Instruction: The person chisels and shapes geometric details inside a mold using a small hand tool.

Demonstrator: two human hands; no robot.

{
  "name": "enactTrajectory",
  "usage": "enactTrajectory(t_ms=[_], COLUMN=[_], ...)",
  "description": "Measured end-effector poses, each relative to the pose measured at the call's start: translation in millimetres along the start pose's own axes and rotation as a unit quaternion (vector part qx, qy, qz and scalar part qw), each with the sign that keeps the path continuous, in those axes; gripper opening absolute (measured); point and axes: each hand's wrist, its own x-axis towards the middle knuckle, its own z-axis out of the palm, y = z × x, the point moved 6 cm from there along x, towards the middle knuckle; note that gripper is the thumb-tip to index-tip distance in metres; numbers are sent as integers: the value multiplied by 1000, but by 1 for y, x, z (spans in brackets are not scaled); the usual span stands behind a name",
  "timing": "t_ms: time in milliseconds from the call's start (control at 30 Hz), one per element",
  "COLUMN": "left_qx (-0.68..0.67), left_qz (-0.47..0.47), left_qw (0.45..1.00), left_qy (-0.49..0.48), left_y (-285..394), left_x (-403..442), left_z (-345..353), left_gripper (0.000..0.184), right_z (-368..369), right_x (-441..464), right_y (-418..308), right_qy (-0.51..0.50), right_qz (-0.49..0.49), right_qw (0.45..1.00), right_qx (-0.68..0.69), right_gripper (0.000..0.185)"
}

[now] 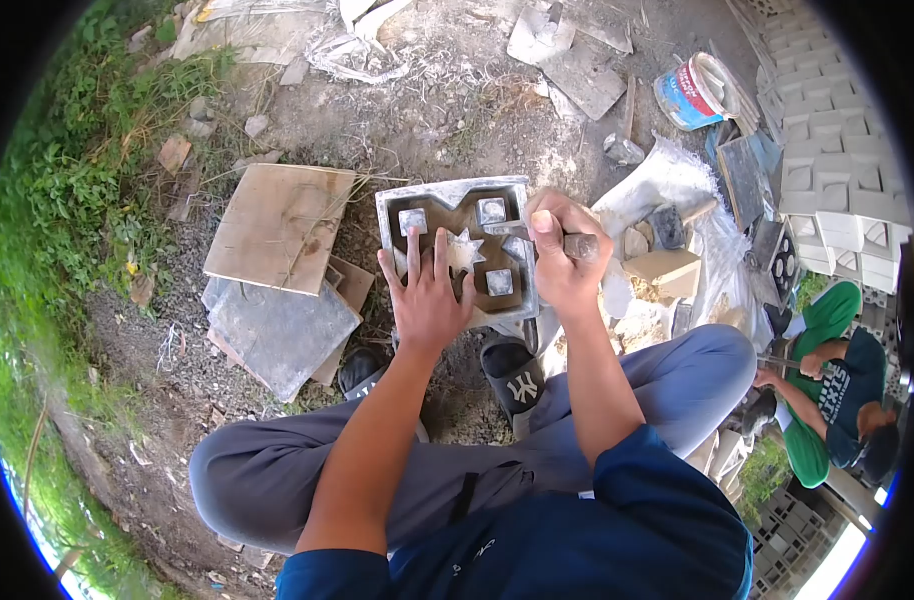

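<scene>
A pale rectangular mould [455, 190] lies between the person's feet, with square blocks and a star-shaped piece [466, 250] inside its dark recess. My left hand [429, 290] rests on the mould's left part, its fingers spread and holding nothing. At the mould's right edge, my right hand [571, 258] is closed round the handle of a tool [581, 246]. The tool's thin end points left over the mould; the rest of it is hidden by the fingers.
Flat boards [277, 228] are stacked at the left. A paint bucket [695, 92] stands at the upper right, near a white sack [667, 185] with stone pieces. Pale blocks [827, 150] are piled at the far right, where another person [847, 390] sits.
</scene>
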Motion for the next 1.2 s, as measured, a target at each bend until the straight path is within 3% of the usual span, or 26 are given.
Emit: enactTrajectory(t_ms=[33, 100, 200, 300, 400, 533, 633, 700, 767, 833, 900, 967, 1200], left_qx=[1, -12, 16, 0, -4, 0, -3, -21, 0, 7, -11, 6, 6], left_qz=[-1, -10, 5, 5, -2, 6, -2, -4, 4, 6, -3, -7, -8], left_qw=[1000, 999, 1000, 1000, 1000, 1000, 1000, 1000, 1000, 1000, 1000, 1000, 999], left_qy=[-7, -32, 24, 11, -2, 16, -3, -13, 13, 11, -10, -11, -30], left_y=[2, 4, 1, 2, 3, 0, 4, 2, 0, 1, 2, 1, 1], left_x=[2, 3, 2, 2, 2, 2, 3, 2, 2, 0, 2, 2, 2], left_z=[-1, -1, 1, -3, -1, 0, -2, -1, 0, 0, 0, 1, 2], left_gripper=[79, 80, 79, 79, 79, 79, 79, 79, 79, 80, 80, 79, 79], right_z=[1, 5, 3, 2, -11, -6, 2, 1, -3, -7, -3, -6, -16], right_x=[2, -8, -8, -8, -13, -1, -10, -7, -7, -11, -11, -8, 2], right_y=[-5, 21, 14, 11, 45, 0, 30, 20, 8, 19, 46, 43, -1], right_qy=[-9, 9, 15, 32, 103, 59, 40, 43, 77, 75, 43, 39, 55], right_qz=[-36, 23, -18, -22, 106, -2, 45, 19, 46, 31, 106, 87, 11], right_qw=[999, 998, 1000, 999, 989, 998, 995, 995, 996, 996, 992, 994, 989], right_qx=[-2, -58, -9, 22, 9, -4, -82, -89, 28, 21, -47, -50, 136], right_gripper=[30, 32, 33, 34, 34, 37, 38, 35, 32, 30, 31, 33, 48])
